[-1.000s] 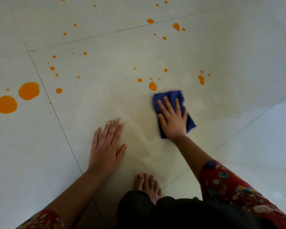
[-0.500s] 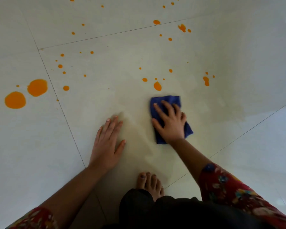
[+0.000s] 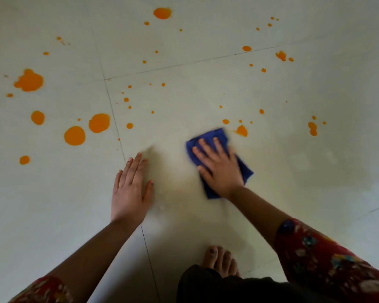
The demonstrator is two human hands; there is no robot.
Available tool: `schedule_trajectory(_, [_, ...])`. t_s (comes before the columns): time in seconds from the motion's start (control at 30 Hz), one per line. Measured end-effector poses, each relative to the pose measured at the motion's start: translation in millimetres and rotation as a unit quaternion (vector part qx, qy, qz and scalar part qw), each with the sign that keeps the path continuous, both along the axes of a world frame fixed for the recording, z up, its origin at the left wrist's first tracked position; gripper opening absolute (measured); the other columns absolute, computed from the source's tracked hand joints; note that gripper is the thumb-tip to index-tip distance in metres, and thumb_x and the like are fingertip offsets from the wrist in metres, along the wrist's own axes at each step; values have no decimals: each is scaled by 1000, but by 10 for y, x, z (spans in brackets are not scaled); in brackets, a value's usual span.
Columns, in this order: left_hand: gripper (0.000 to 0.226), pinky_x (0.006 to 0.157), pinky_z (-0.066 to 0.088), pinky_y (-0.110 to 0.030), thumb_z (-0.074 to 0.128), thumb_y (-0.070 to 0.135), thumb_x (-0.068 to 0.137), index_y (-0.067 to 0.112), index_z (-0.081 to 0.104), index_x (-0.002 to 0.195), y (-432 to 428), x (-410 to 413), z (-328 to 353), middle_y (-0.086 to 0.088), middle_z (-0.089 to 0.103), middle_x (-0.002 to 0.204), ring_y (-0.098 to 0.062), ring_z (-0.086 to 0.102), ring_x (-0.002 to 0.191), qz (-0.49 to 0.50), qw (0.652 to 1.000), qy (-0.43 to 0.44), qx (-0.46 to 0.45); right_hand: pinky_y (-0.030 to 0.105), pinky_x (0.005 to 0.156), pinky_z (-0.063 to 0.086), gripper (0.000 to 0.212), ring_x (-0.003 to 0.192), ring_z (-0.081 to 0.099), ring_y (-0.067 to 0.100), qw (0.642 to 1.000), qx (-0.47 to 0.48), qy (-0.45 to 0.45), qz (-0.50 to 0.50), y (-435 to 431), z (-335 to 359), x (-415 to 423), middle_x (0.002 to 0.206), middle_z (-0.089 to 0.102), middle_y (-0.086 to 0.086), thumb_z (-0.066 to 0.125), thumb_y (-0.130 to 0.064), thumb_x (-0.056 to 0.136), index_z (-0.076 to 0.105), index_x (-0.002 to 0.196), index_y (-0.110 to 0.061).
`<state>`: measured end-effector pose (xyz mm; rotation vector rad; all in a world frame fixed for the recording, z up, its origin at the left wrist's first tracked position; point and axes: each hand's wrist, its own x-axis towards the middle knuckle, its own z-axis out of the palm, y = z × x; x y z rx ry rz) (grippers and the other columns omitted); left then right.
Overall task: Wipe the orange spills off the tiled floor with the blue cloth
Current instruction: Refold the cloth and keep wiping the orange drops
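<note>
right hand [image 3: 220, 169] flat, open grip pressing blue cloth [image 3: 245, 169]; left hand [image 3: 129, 191] open.

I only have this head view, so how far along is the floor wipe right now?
Done: the pale smeared patch of floor near the hands shows no orange. In hand: the right hand presses the blue cloth flat, its far edge beside a smeared orange drop. The left hand rests open on the tile. Left: most of it, including the big blots to the left and scattered drops beyond.
</note>
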<state>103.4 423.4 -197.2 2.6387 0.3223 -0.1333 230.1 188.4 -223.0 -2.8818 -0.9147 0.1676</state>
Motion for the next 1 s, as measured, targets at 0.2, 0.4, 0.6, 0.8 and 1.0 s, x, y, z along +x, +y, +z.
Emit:
schedule_trajectory(0.2, [59,119,7,-31,39,40,99,21,23,152,316,-66,142,8,12,161,-14,11,149,-61,994,65,60,47,119,4,49,150,6,18,905,28,46,422,-7,10,-307,159,20,-14,37,-45,101,31,149,-37])
schedule_trajectory(0.4, [68,114,27,-37,25,53,90,21,33,149,587,-125,387,3,25,158,-19,29,144,-135,974,129,131,50,113,23,50,147,20,21,992,35,-5,123,456,-30,639,156,27,-13,29,-46,98,34,148,-38])
schedule_trajectory(0.6, [64,100,39,-37,33,52,88,16,53,136,880,-5,714,-4,51,144,-24,53,128,-246,939,163,175,51,115,13,52,147,20,28,942,18,-2,334,914,-43,-157,158,27,-8,31,-45,96,34,147,-37])
schedule_trajectory(0.8, [67,111,33,-28,12,61,96,24,43,143,1208,11,979,7,41,150,-14,41,136,-320,919,154,174,45,113,16,49,146,22,19,942,0,-42,332,357,-79,279,156,27,-16,32,-45,97,31,146,-42])
schedule_trajectory(1.0, [86,113,4,-18,7,67,77,28,20,152,1085,351,754,13,9,160,-7,6,148,-278,950,128,68,57,108,32,53,143,30,31,992,19,13,127,893,33,114,154,35,-6,36,-44,93,38,145,-35])
